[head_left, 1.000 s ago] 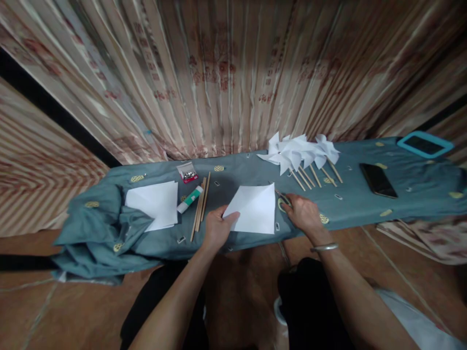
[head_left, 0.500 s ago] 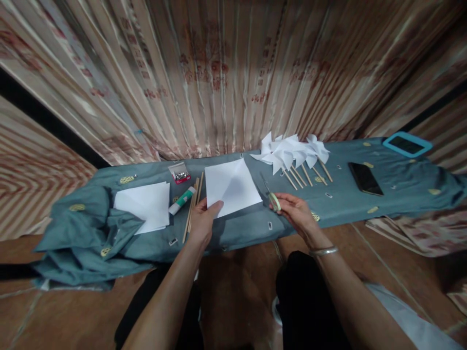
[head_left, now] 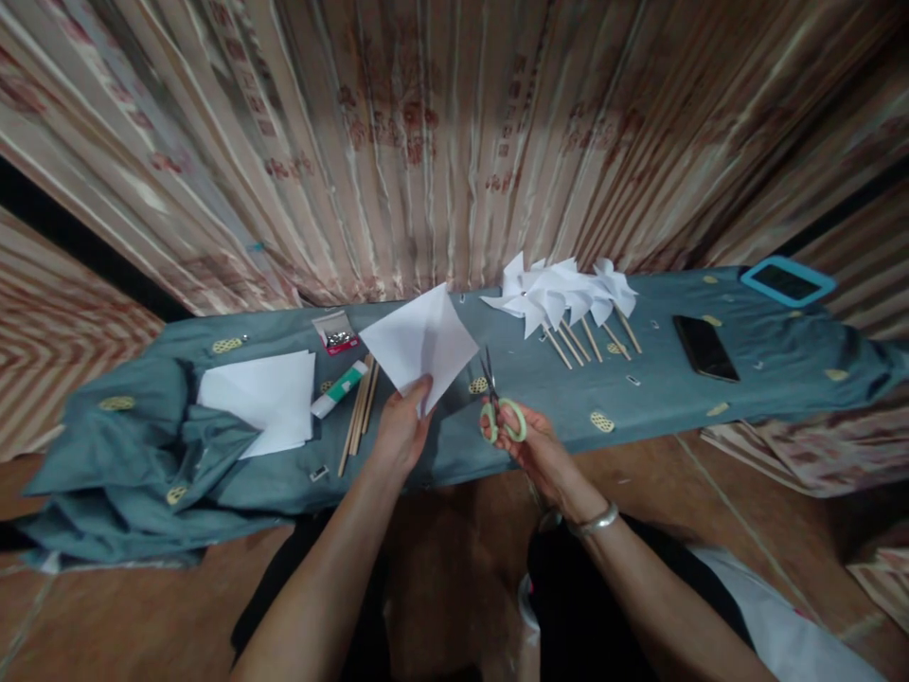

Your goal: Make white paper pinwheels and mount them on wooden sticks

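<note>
My left hand (head_left: 404, 423) pinches a square white sheet of paper (head_left: 418, 336) near its lower corner, thumb on top. The sheet is turned like a diamond and shows a crease down its middle. In my right hand (head_left: 534, 443) is a pair of scissors (head_left: 514, 420) with light green handles, the fingers in the loops and the dark blades pointing away from me, a little right of the paper. Several wooden sticks (head_left: 360, 407) lie beside my left hand, next to a green and white glue stick (head_left: 340, 389).
Several white paper pinwheels (head_left: 561, 289) on sticks lie at the back right. A phone (head_left: 705, 348) and a blue-framed device (head_left: 788, 280) are farther right. More white paper (head_left: 262, 393) and a small open box of metal pieces (head_left: 336, 333) sit left on the cloth-covered table (head_left: 554, 403).
My left hand has lifted the paper and turned it from lying squarely to a diamond. My right hand has moved left with the scissors, now pointing forward near the sheet.
</note>
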Demonstrator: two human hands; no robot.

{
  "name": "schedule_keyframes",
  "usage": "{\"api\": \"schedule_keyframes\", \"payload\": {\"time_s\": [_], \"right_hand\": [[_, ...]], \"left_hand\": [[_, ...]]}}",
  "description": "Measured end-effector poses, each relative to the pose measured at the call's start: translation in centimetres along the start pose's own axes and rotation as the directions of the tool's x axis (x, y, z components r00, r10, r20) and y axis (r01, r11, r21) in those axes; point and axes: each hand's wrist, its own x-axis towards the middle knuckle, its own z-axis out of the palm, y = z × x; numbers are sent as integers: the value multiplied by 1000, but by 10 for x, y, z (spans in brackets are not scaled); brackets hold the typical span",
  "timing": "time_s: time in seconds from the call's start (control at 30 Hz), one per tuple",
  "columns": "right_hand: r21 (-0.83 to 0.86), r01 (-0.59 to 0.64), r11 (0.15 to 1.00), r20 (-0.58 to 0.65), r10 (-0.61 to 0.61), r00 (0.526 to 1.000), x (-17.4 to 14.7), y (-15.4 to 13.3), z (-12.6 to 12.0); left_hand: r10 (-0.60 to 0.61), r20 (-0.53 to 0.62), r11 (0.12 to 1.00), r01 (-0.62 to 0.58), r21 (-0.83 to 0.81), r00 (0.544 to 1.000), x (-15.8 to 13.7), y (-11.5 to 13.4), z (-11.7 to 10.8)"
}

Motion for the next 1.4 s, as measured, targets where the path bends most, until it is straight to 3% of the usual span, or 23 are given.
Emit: {"api": "schedule_keyframes", "payload": {"time_s": [0.2, 0.33, 0.53, 0.67, 0.77, 0.93, 1.13, 1.4], "right_hand": [[-12, 225, 974, -119, -224, 967, 11, -12, 6], [-49, 247, 968, -190, -252, 949, 18, -21, 4], [-77, 235, 969, -193, -245, 950, 22, -26, -5], [-173, 185, 967, -105, -205, 973, 11, -16, -7], [-251, 158, 955, 69, -145, 987, -6, 0, -1], [-279, 53, 959, 288, 31, 957, -29, 28, 14], [-246, 37, 969, 297, 39, 954, -25, 36, 20], [-259, 26, 965, 269, 46, 962, -21, 35, 23]], "left_hand": [[20, 87, 995, -28, 91, 996, -5, -30, 7], [24, 129, 984, -46, 172, 991, -10, -38, 9], [34, 152, 968, -70, 240, 988, -8, -32, 5], [169, 71, 957, -180, 228, 983, 1, -16, 0], [280, 60, 940, -286, 184, 958, 8, -4, -4], [334, 56, 919, -338, 203, 941, 12, 4, -10], [393, 82, 885, -401, 238, 916, 11, 2, -11], [385, 89, 881, -395, 262, 919, 9, 3, -11]]}}
